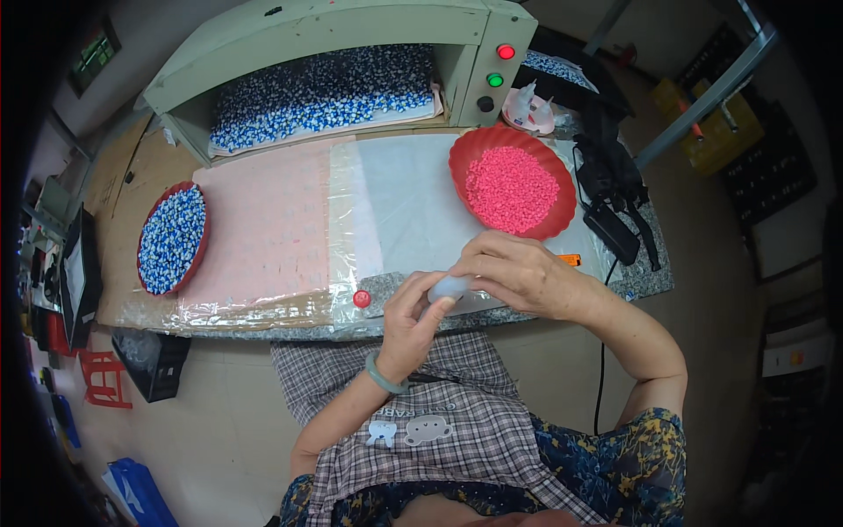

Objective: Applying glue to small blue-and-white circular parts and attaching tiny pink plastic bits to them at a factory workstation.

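Observation:
Over the front edge of the table, my left hand (413, 318) is closed around a small whitish, translucent squeeze bottle (450, 288). The fingers of my right hand (514, 274) are pinched at the bottle's right end, so that end is mostly hidden. A small round red cap (362, 299) lies on the table just left of my hands. Beyond my right hand sits a red scalloped bowl (458, 169) full of small bright pink pieces (514, 189). At the far left, another red bowl (204, 230) holds small blue and white pieces (172, 237).
A pale green machine (325, 42) with a red and a green light stands at the back, blue and white pieces (325, 110) spread inside its opening. A pink tray (529, 114) with white bottles, a black power adapter (612, 234) and an orange item (570, 260) are on the right.

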Demonstrator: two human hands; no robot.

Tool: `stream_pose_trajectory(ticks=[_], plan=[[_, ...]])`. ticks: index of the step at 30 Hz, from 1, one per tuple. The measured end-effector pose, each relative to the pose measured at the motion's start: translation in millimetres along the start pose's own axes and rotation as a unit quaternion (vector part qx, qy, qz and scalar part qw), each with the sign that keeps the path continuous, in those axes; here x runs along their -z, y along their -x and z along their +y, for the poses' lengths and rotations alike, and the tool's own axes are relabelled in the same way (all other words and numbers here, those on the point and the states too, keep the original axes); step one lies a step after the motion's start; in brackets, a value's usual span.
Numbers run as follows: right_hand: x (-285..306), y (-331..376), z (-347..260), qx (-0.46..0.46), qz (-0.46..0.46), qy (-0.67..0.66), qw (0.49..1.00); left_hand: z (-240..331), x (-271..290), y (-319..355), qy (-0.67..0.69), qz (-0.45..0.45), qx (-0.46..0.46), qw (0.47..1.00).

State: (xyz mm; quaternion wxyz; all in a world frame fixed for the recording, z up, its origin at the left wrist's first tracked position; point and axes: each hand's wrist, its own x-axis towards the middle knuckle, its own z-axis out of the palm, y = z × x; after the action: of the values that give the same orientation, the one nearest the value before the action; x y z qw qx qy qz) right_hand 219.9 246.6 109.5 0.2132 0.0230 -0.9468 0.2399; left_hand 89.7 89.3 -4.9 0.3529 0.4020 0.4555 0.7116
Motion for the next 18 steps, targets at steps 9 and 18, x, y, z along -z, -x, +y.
stream_pose_trajectory(ticks=[9, 18], plan=[[-6.7, 7.5, -9.9, -0.102, -0.001, -0.004, 0.995, 5.8, 0.3, 1.7, -0.107, -0.006, -0.035, 0.994], [4.8, 0.2, -13.0, -0.129, -0.011, 0.064, 0.99, 4.9, -2.2, -5.5, -0.152, 0.005, -0.068, 0.986]])
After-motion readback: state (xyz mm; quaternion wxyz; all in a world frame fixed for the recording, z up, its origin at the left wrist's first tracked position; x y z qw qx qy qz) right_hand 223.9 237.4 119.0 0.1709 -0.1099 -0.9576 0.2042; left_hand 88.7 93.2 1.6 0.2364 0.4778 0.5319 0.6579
